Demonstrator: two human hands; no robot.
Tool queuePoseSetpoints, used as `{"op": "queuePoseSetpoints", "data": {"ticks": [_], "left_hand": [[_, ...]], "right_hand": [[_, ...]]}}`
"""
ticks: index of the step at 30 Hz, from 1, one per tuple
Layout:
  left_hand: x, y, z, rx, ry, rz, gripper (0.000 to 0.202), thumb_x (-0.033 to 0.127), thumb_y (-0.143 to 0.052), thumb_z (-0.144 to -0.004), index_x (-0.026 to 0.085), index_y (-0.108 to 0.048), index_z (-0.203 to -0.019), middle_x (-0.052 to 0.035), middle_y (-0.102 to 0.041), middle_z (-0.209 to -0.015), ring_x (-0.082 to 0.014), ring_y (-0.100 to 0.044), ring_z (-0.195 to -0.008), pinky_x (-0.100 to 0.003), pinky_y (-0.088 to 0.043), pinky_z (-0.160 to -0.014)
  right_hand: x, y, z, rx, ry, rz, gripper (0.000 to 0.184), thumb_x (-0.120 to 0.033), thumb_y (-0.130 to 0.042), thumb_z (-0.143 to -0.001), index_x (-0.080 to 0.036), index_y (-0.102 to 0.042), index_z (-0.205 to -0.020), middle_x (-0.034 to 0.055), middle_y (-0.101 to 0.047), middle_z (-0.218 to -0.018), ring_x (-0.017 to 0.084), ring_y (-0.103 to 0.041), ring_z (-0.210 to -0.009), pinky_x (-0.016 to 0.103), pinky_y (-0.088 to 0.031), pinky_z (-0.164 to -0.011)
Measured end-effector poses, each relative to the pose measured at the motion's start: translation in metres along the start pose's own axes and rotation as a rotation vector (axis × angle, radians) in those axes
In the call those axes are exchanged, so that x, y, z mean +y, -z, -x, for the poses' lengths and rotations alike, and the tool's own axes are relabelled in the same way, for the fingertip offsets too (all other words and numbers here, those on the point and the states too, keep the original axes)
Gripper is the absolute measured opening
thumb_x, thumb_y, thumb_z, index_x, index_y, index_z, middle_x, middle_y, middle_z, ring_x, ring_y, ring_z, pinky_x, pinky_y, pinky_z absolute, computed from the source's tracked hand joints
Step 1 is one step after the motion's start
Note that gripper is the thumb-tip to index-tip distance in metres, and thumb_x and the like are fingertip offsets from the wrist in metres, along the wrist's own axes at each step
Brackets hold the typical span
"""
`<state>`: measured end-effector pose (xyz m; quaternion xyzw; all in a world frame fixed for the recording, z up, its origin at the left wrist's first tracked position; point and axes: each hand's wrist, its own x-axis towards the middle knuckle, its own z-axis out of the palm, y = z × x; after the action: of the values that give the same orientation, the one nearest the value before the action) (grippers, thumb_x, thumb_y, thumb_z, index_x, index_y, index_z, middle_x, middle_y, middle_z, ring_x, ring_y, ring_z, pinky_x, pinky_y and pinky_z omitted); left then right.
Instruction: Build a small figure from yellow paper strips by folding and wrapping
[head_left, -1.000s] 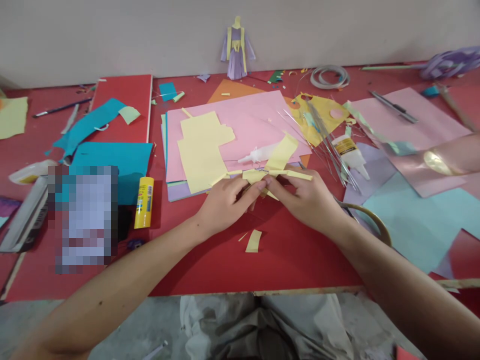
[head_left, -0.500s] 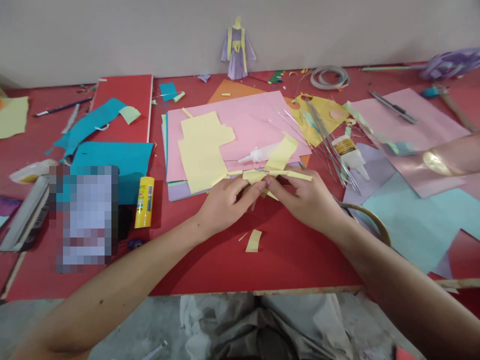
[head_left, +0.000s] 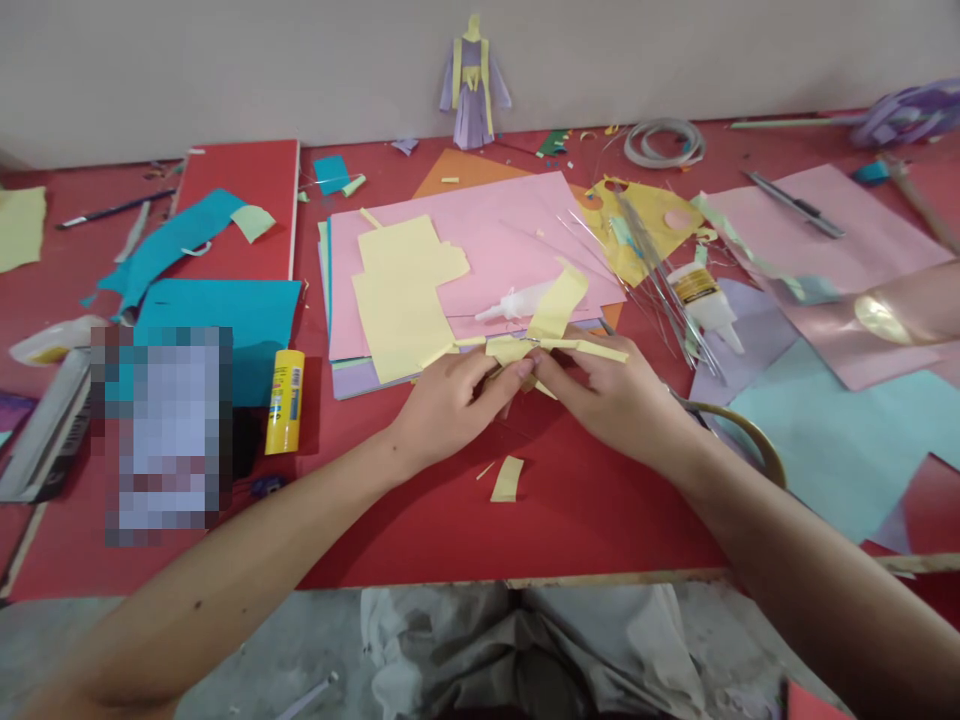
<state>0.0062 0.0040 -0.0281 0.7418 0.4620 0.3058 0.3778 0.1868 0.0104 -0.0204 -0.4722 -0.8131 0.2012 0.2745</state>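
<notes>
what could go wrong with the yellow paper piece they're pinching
Both the left hand and right hand pinch the thin yellow paper piece at one spot; pulling apart could tear its narrow strips.
The small glue bottle lies on the pink sheet just behind it, so a loose strip might pick up glue.
The thin wires beside the right hand could snag.

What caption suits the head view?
Left hand and right hand pinch a yellow paper piece over a red table strewn with coloured sheets.

Pale yellow folded paper piece [head_left: 553, 330]: matt, creased. Yellow plastic glue stick [head_left: 286, 402]: glossy. Red table top [head_left: 570, 510]: smooth, matt. Thin clear plastic strips [head_left: 660, 285]: shiny.
</notes>
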Motion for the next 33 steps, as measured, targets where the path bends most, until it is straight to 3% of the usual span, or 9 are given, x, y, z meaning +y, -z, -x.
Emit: {"op": "queuePoseSetpoints", "data": {"ticks": [33], "left_hand": [[0.0009,-0.0002,0.0010,0.006,-0.009,-0.007,0.042,0.035,-0.048,-0.094,0.018,-0.050,-0.056,0.0023,-0.054,-0.051,-0.0100,-0.051,-0.051,-0.025,-0.040,-0.057]], "right_hand": [[-0.0018,0.0018,-0.0004,0.015,0.048,0.006,0.015,-0.021,-0.048,-0.092,-0.019,-0.058,-0.081,0.0035,-0.068,-0.073,0.016,-0.063,-0.064,0.026,-0.044,-0.059]]}}
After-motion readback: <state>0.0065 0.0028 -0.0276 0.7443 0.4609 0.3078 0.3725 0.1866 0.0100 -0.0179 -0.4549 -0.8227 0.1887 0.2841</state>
